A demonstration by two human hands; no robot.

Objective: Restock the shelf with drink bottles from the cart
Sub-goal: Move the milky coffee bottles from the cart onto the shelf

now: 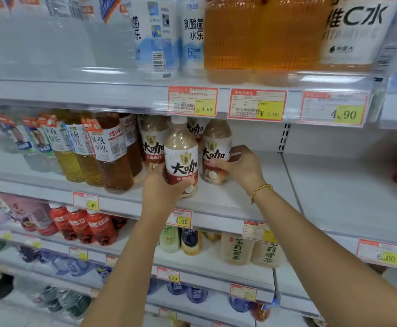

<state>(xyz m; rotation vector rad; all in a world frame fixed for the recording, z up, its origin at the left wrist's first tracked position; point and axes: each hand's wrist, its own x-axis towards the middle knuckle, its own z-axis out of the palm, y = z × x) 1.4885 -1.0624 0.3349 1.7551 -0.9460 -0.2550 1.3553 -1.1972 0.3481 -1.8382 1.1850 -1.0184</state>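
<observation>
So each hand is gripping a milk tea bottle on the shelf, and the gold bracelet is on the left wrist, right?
No. The head view shows the gold bracelet on the right wrist, not the left. The rest stands: the left hand grips the front milk tea bottle, and the right hand grips the rear bottle.

Beige bottle (181,159), white-and-red label; gold bracelet (260,190); yellow price tags (270,110).
</observation>
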